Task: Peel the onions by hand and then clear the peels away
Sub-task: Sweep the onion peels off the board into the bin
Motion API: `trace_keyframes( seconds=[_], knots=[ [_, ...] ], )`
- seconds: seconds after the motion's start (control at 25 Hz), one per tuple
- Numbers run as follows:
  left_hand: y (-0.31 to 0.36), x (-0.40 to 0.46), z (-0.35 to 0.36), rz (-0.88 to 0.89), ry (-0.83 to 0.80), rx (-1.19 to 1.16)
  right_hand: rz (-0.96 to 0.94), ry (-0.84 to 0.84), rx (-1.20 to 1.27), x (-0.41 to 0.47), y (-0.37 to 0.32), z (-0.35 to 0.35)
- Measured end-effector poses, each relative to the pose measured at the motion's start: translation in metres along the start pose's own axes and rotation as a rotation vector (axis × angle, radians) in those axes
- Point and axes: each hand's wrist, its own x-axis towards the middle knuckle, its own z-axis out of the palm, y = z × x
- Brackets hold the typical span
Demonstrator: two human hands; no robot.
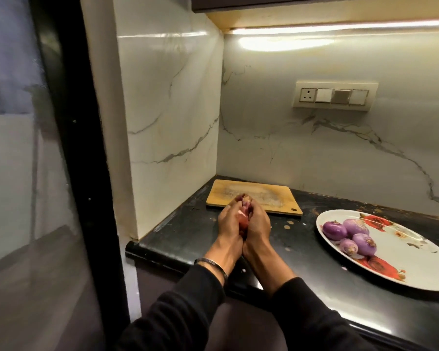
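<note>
Both hands are cupped together over the counter (188, 231), the left hand (230, 221) and right hand (257, 221) curled round a clump of peels (244, 214) pressed between the palms. Just beyond the fingertips lies the board (276, 196). Well to the right of the fingers, four peeled onions (350, 235) sit clustered on the plate (416, 264).

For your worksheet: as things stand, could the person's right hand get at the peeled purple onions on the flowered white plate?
Probably not at once: the right hand and left hand are cupped round reddish onion peels. Nothing blocks the black counter toward the peeled purple onions on the flowered white plate.
</note>
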Motion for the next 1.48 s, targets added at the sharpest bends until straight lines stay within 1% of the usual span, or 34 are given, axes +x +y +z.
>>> trace_keyframes(
  seconds=[0.08, 0.2, 0.44, 0.56, 0.72, 0.84, 0.92, 1.04, 1.12, 1.16, 1.2, 1.28, 1.36, 1.4, 1.48],
  knots=[
    [0.023, -0.017, -0.005, 0.074, -0.011, 0.005, 0.007, -0.080, 0.076, -0.020, 0.002, 0.020],
    [0.059, -0.047, -0.033, 0.184, 0.099, 0.030, 0.049, -0.168, 0.131, -0.057, 0.026, 0.049],
    [0.110, -0.110, -0.138, 0.330, 0.269, 0.022, 0.255, -0.303, 0.131, -0.141, 0.123, 0.082],
    [0.128, -0.141, -0.192, 0.328, 0.341, -0.003, 0.340, -0.319, 0.099, -0.186, 0.162, 0.090],
    [0.137, -0.185, -0.259, 0.343, 0.541, 0.075, 0.491, -0.345, -0.006, -0.242, 0.212, 0.089],
    [0.137, -0.220, -0.298, 0.297, 0.655, 0.140, 0.594, -0.377, 0.001, -0.273, 0.249, 0.079],
    [0.135, -0.247, -0.326, 0.260, 0.684, 0.143, 0.679, -0.371, -0.006, -0.296, 0.276, 0.070],
    [0.127, -0.283, -0.367, 0.166, 0.738, 0.380, 0.802, -0.326, -0.018, -0.328, 0.313, 0.054],
    [0.114, -0.303, -0.392, 0.145, 0.812, 0.412, 0.854, -0.313, -0.070, -0.346, 0.331, 0.042],
    [0.107, -0.311, -0.407, 0.127, 0.863, 0.363, 0.877, -0.313, -0.098, -0.355, 0.341, 0.035],
    [0.100, -0.319, -0.419, 0.115, 0.915, 0.236, 0.895, -0.313, -0.140, -0.363, 0.351, 0.026],
    [0.084, -0.336, -0.437, 0.061, 0.963, -0.090, 0.914, -0.316, -0.241, -0.380, 0.369, 0.005],
    [0.065, -0.355, -0.452, 0.046, 0.996, -0.299, 0.911, -0.303, -0.396, -0.394, 0.387, -0.018],
    [0.053, -0.365, -0.462, 0.025, 1.046, -0.325, 0.909, -0.305, -0.474, -0.400, 0.397, -0.031],
    [0.029, -0.384, -0.476, -0.037, 1.177, -0.263, 0.942, -0.319, -0.577, -0.412, 0.413, -0.056]
  ],
)
